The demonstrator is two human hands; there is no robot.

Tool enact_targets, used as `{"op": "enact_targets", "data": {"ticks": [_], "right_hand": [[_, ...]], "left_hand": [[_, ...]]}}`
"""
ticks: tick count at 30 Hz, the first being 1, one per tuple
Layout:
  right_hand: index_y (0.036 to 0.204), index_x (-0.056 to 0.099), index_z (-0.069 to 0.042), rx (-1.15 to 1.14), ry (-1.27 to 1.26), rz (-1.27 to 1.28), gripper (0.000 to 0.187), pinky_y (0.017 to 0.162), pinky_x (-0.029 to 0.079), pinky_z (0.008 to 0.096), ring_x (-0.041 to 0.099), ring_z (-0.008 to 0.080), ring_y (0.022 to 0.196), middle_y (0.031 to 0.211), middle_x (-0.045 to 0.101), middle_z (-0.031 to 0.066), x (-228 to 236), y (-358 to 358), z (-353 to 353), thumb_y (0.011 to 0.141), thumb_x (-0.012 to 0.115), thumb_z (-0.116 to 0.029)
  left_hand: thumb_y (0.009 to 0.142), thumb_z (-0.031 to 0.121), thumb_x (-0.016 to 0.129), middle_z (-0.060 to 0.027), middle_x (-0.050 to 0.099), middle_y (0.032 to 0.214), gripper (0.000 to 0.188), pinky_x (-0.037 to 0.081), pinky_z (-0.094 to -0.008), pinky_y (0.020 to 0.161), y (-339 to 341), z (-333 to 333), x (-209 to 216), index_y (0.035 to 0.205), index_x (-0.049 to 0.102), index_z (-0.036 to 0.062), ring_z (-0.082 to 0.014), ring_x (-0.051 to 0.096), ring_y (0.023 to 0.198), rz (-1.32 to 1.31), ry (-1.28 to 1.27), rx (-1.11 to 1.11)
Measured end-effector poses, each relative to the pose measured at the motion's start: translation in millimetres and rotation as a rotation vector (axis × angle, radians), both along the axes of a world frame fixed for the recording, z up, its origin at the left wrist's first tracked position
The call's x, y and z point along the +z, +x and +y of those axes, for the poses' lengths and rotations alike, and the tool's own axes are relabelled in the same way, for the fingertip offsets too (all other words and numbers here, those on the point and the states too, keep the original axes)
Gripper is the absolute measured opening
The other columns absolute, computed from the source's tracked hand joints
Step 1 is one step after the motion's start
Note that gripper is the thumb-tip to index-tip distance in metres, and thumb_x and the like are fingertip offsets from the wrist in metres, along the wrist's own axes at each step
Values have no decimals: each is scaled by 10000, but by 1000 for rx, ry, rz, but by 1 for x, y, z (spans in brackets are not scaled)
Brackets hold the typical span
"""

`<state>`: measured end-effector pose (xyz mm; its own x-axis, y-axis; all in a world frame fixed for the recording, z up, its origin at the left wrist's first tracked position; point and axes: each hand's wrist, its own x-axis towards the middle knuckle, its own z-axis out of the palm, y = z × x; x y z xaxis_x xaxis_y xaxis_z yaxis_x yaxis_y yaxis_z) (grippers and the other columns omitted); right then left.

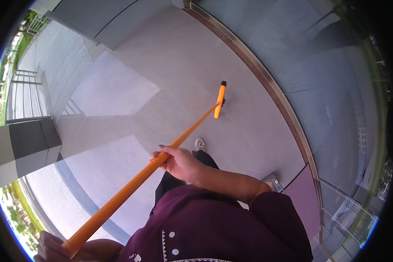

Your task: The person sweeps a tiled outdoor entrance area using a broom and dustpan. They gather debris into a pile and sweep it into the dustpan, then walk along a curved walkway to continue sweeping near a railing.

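Note:
A long-handled floor brush with an orange pole runs from the lower left up toward the middle of the view. Its narrow orange head, black at the far end, rests on the grey floor; a little dark edging, perhaps bristles, shows along its right side. Around the pole's near end, at the lower left, my left hand is closed. Farther down the pole, my right hand grips it, with the thumb lying along the top.
Along the right runs a glass wall with a metal and brown-red sill. Grey-clad pillars stand at the left, beside a railing. My shoe is on the floor. A dark boxy object sits near my right elbow.

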<state>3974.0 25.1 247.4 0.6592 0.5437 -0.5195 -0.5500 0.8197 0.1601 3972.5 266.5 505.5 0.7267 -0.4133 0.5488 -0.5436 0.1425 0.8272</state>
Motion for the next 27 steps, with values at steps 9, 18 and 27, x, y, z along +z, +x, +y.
{"op": "enact_targets", "data": {"ticks": [9, 18, 27], "right_hand": [[789, 465, 14, -116, -566, 565, 8, 741, 497, 318, 565, 194, 713, 766, 547, 109, -223, -80, -233, 788, 473, 13], [856, 448, 56, 58, -528, 350, 78, 678, 520, 321, 579, 226, 751, 794, 537, 139, -180, 83, -87, 792, 451, 11], [792, 395, 27, 367, -109, 42, 45, 705, 545, 350, 587, 233, 779, 839, 485, 145, -74, 248, 236, 784, 437, 40]], "left_hand": [[803, 52, 568, -69, 619, 940, 271, 426, -300, 852, 28, -150, -212, 1072, 537, 34, -181, 558, 952, 1181, -19, -18], [752, 71, 621, -53, 529, 626, 183, 452, -276, 648, 104, -44, -169, 904, 568, -18, -147, 550, 620, 836, -106, 224], [878, 234, 472, 39, 340, 489, 216, 359, -299, 752, 133, 160, -13, 1005, 491, 60, -88, 371, 510, 212, 247, 507]]}}
